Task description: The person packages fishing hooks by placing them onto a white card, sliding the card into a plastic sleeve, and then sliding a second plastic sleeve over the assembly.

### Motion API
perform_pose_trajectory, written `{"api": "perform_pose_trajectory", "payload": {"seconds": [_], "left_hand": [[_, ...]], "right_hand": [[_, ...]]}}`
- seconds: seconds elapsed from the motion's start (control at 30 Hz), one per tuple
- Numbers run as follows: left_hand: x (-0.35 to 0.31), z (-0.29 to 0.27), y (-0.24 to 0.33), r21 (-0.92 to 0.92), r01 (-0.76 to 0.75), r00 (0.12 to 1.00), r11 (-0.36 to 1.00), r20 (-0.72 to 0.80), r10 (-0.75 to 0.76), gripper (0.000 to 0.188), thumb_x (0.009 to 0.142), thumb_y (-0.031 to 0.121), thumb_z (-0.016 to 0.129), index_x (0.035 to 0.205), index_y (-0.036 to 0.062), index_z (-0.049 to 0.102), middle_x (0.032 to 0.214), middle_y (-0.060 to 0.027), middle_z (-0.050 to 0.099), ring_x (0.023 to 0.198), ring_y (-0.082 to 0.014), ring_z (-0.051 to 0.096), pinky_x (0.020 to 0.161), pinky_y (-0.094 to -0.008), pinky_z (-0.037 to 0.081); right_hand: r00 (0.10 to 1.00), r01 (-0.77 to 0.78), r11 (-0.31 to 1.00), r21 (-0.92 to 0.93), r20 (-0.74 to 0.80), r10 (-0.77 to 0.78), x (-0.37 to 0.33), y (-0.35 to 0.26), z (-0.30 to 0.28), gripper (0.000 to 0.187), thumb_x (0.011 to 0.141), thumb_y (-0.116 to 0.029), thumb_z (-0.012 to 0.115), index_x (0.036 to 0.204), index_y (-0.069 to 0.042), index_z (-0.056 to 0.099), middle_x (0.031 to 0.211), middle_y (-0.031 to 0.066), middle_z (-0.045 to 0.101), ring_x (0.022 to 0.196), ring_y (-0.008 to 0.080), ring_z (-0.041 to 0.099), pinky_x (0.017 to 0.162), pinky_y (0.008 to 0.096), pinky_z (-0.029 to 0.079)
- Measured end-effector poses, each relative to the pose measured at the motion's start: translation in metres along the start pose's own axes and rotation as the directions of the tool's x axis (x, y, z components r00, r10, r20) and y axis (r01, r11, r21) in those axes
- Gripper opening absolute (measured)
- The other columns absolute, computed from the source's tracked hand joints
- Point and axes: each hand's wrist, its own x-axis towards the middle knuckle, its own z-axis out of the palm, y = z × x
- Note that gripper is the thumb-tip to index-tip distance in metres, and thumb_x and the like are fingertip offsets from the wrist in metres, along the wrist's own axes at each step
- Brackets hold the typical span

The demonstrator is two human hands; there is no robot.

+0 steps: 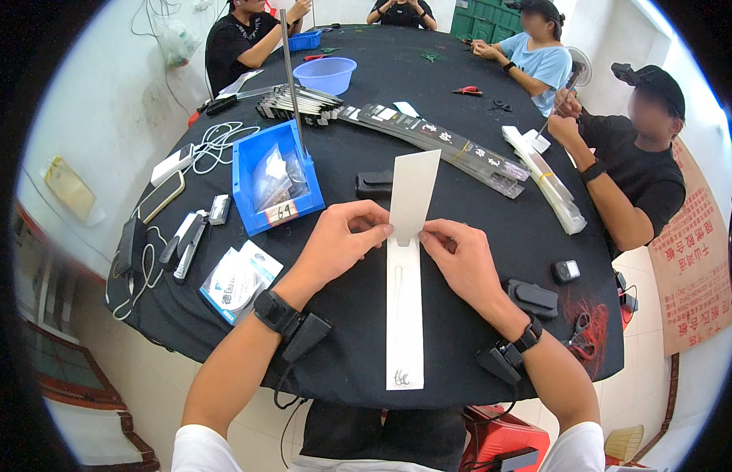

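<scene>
In front of me is a long white card strip (405, 315), lying on the black cloth. Its far part is a flap (415, 185) folded up and tilted above the table. My left hand (344, 237) pinches the left edge at the fold between thumb and forefinger. On the opposite edge, my right hand (463, 256) pinches the same fold. A cluster of small dark hooks (401, 378) sits at the strip's near end, and a thin line loops along its length. A small tab or slot shows just below the fold.
To the left stand a blue bin (242, 177) with plastic bags, a stapler (183, 244) and a white packet (240, 279). Black pouches (531, 299) and red threads (590, 334) lie right. Printed sleeves (445, 145) and a purple bowl (325, 75) are farther back. Several people sit around the table.
</scene>
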Motion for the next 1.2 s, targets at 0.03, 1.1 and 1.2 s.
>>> {"api": "perform_pose_trajectory", "payload": {"seconds": [0.03, 1.1, 1.2], "left_hand": [[0.000, -0.001, 0.000, 0.000, -0.001, 1.000, 1.000, -0.001, 0.001, 0.017, 0.093, 0.018, 0.073, 0.102, 0.0035, 0.072, 0.086, -0.0010, 0.071, 0.076, -0.0069, 0.065, 0.058, -0.0222, 0.048], [-0.002, -0.001, 0.001, -0.070, 0.011, 1.000, 0.997, -0.015, -0.012, 0.017, 0.093, 0.019, 0.073, 0.103, 0.0048, 0.074, 0.086, -0.0020, 0.073, 0.076, -0.0071, 0.067, 0.058, -0.0209, 0.050], [-0.003, -0.001, 0.000, -0.097, 0.012, 1.000, 0.995, -0.010, -0.013, 0.017, 0.093, 0.018, 0.073, 0.103, 0.0044, 0.074, 0.086, -0.0022, 0.073, 0.077, -0.0068, 0.067, 0.058, -0.0206, 0.049]], "right_hand": [[1.000, -0.002, 1.000, -0.018, 0.011, 0.002, 0.000, -0.001, -0.001, 0.021, 0.096, -0.011, 0.067, 0.111, 0.002, 0.074, 0.089, 0.0174, 0.074, 0.074, 0.0221, 0.069, 0.068, 0.0336, 0.052], [0.999, 0.034, 0.999, 0.020, 0.009, -0.035, 0.000, 0.005, 0.003, 0.019, 0.094, -0.009, 0.069, 0.109, 0.002, 0.074, 0.092, 0.0182, 0.075, 0.080, 0.0253, 0.072, 0.073, 0.0347, 0.055], [0.999, 0.044, 0.998, 0.043, 0.002, -0.044, -0.001, 0.009, 0.006, 0.019, 0.094, -0.009, 0.069, 0.109, 0.002, 0.074, 0.091, 0.0182, 0.074, 0.078, 0.0246, 0.072, 0.072, 0.0344, 0.055]]}}
